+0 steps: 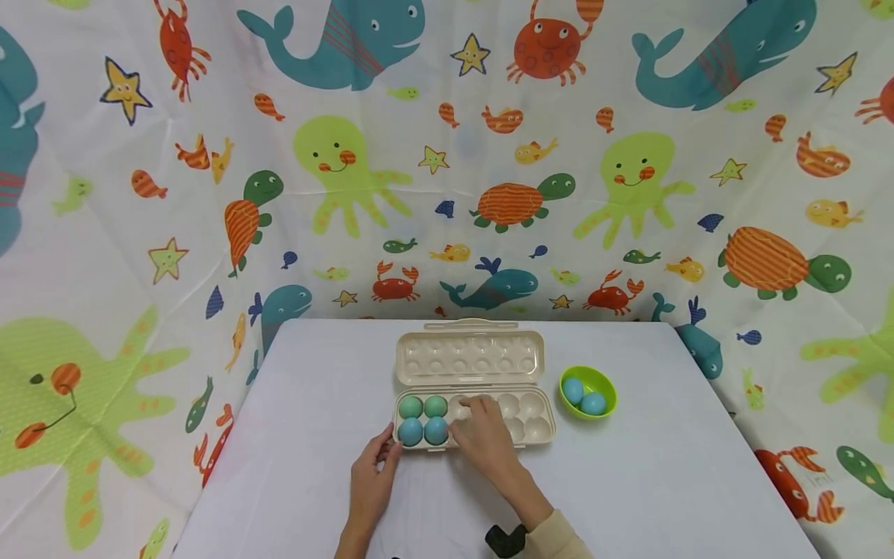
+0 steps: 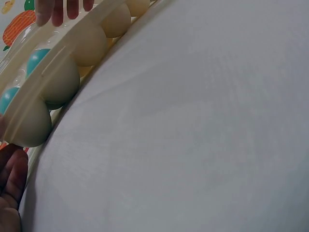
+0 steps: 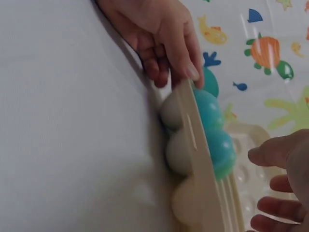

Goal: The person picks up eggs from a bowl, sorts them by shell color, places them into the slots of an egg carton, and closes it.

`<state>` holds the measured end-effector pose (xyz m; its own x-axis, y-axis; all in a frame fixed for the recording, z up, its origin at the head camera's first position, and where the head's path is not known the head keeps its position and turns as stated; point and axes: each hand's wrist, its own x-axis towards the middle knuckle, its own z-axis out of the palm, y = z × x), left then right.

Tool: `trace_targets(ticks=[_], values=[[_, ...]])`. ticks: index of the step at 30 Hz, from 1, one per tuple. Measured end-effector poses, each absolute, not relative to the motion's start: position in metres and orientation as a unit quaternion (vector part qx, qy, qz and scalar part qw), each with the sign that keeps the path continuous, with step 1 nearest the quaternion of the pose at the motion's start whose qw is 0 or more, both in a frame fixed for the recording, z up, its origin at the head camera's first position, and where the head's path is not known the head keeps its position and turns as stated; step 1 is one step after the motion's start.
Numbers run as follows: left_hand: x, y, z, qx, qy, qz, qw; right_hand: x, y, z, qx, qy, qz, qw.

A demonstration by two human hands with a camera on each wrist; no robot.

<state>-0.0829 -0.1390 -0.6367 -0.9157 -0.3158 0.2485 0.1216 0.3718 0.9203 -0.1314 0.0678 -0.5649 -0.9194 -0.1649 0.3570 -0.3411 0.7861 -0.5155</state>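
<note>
Four eggs (image 1: 422,419) sit in the open carton (image 1: 538,423) (left end). The left hand (image 1: 370,481) grips its corner; the right hand (image 1: 485,435), fingers relaxed, should lower gently over empty cups.

The left hand (image 1: 372,475) reaches forward from the lower edge of the head view with its wrist low, and in the right wrist view its fingers (image 3: 166,46) curl over a rim with the thumb pressed on the outer side, a light grip. The right hand (image 1: 485,435) stretches forward and to the left, back upward, on a cream sleeve (image 1: 552,539). Its fingers (image 3: 277,181) are loosely spread and slightly bent, closed on nothing.
</note>
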Motion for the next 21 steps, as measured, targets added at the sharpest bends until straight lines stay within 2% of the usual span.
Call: trace_targets(ticks=[9,16,21], values=[[-0.083,-0.139,-0.637,0.059,-0.806,-0.555,0.2,-0.144,0.122,-0.552,0.099,-0.938,0.281,0.177],[-0.083,-0.14,-0.638,0.064,-0.808,-0.554,0.193,-0.153,0.163,-0.555,0.1,-0.927,0.276,0.234],[-0.083,-0.14,-0.638,0.063,-0.809,-0.554,0.188,-0.155,0.187,-0.551,0.087,-0.928,0.274,0.236]])
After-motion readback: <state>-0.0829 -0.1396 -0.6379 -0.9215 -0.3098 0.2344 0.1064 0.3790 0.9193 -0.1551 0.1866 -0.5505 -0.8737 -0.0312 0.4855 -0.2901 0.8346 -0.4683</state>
